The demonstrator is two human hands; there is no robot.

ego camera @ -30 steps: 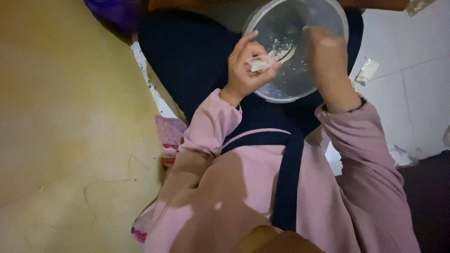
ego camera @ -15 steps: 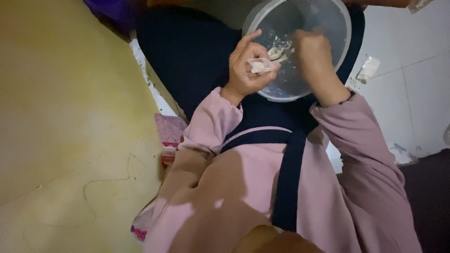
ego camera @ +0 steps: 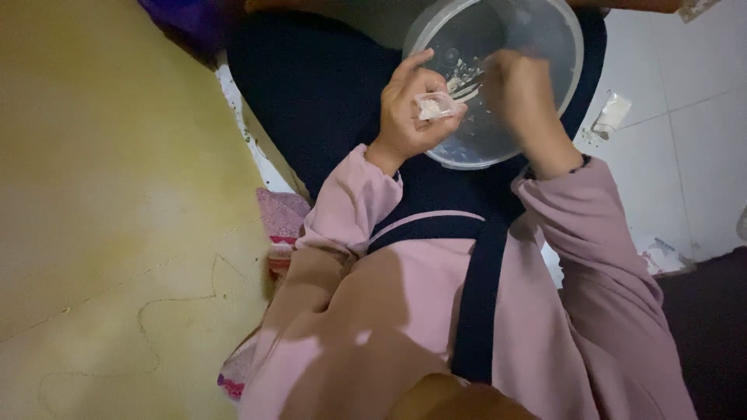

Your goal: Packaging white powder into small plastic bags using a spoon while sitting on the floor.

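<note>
A clear round plastic bowl (ego camera: pixel 574 47) rests on my dark-clothed lap at the top of the head view. My left hand (ego camera: pixel 408 117) hovers at the bowl's near-left rim, pinching a small clear plastic cup (ego camera: pixel 434 105) with pale stuff in it. My right hand (ego camera: pixel 523 97) is inside the bowl, fingers curled and blurred. Thin pale streaks (ego camera: pixel 464 80) lie between the two hands; I cannot tell whether they are a utensil or food. Both arms wear pink sleeves.
A yellowish surface (ego camera: pixel 101 194) fills the left side. White floor tiles (ego camera: pixel 685 117) lie on the right with a crumpled paper scrap (ego camera: pixel 611 115). A pink patterned cloth (ego camera: pixel 278 222) lies by my left elbow. A purple thing (ego camera: pixel 183 15) sits at the top left.
My right hand has moved left and a little down inside the bowl, closer to my left hand. The left hand still holds the small cup in much the same place.
</note>
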